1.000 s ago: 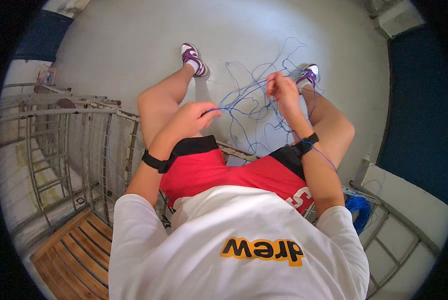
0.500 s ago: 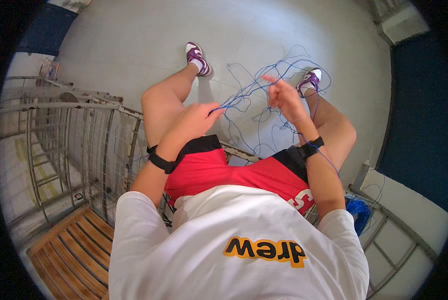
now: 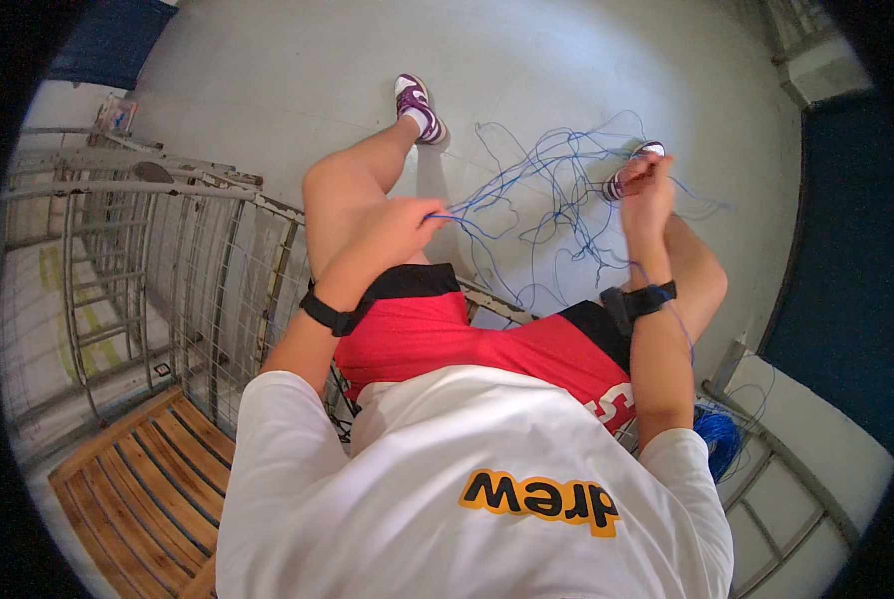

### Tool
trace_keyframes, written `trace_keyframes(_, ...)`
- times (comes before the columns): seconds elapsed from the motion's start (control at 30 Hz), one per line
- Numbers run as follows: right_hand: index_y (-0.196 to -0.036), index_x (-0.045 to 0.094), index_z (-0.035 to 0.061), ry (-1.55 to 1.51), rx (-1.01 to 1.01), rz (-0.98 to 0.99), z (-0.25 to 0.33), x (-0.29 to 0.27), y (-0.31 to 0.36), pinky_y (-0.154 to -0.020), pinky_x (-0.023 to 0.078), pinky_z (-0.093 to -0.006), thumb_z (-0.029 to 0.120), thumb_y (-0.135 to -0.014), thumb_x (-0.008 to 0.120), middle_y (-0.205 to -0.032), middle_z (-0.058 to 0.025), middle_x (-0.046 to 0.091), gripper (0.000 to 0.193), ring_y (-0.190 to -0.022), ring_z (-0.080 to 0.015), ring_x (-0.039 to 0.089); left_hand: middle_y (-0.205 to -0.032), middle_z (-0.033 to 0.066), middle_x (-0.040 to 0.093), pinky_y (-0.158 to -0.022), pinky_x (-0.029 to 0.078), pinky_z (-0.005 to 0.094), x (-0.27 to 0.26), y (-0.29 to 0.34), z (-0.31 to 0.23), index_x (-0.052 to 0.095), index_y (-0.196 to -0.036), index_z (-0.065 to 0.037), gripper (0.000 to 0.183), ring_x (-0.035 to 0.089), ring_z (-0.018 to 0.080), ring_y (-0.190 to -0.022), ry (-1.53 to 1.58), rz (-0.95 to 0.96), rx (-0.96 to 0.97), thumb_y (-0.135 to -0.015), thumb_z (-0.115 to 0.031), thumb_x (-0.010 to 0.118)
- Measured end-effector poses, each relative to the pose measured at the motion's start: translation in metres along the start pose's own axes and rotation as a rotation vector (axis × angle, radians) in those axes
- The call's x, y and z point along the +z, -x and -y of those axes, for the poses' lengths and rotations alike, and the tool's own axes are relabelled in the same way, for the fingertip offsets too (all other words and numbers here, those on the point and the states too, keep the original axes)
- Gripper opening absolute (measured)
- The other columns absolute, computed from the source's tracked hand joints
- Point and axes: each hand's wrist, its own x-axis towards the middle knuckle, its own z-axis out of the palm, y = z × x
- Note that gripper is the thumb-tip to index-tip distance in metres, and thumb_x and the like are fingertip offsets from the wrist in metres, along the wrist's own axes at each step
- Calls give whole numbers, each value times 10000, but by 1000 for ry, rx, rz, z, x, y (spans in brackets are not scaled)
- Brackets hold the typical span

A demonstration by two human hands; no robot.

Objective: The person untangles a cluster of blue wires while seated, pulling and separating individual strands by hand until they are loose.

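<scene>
A loose tangle of thin blue wire hangs in several loops in front of my knees. My left hand is closed in a pinch on its gathered left end, the strands fanning out from the fingertips. On the other side my right hand is raised over my right shoe, fingers drawn together on a strand of the wire; the fingertips are somewhat blurred. One strand trails down along my right forearm, past the black wrist strap.
A bundle of blue wire lies by a metal frame at the lower right. White metal railings stand at my left, above a slatted wooden seat. Grey floor stretches ahead, with a dark blue panel at the right.
My right hand has moved right, away from the left, and its extended finger has closed in with the others. The tangle is spread wider to the right. My left hand keeps its pinch.
</scene>
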Motion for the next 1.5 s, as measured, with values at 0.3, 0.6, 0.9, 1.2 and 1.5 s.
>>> trace_keyframes(0.3,-1088,550,58,-7,-123,-195,27,-45,-19,-677,440,-277,244,-986,484,-865,-42,583,223,-721,-145,515,-778,187,627,-618,449,440,-24,10,10,644,-895,-59,187,608,373,-727,-171,-52,-47,-897,-238,591)
trace_keyframes(0.6,-1306,506,19,441,545,781,-37,46,61,-602,430,-235,324,-989,486,-792,-3,584,440,-650,-85,510,-763,188,627,-618,462,480,20,-19,-35,638,-943,-85,187,615,393,-732,-172,-31,128,-867,-252,603)
trace_keyframes(0.9,-1036,588,17,362,202,200,-32,-3,16,-614,443,-246,364,-1010,433,-809,-26,619,381,-699,-112,559,-769,159,653,-637,481,472,14,-25,-47,657,-903,-82,181,633,368,-751,-259,77,82,-865,-253,613)
trace_keyframes(1.2,-1168,517,87,267,-322,-321,41,-26,-15,-745,428,-312,320,-1005,371,-1102,-55,590,320,-952,-155,555,-784,149,662,-643,472,459,-13,-5,-8,659,-895,-79,235,627,361,-772,-167,302,39,-867,-306,603)
trace_keyframes(1.5,-1287,534,26,358,246,244,4,-9,5,-555,350,-167,280,-916,572,-747,33,541,452,-616,-55,455,-791,161,643,-642,482,445,-1,8,-17,628,-946,-57,174,620,376,-765,-135,-123,3,-878,-214,594)
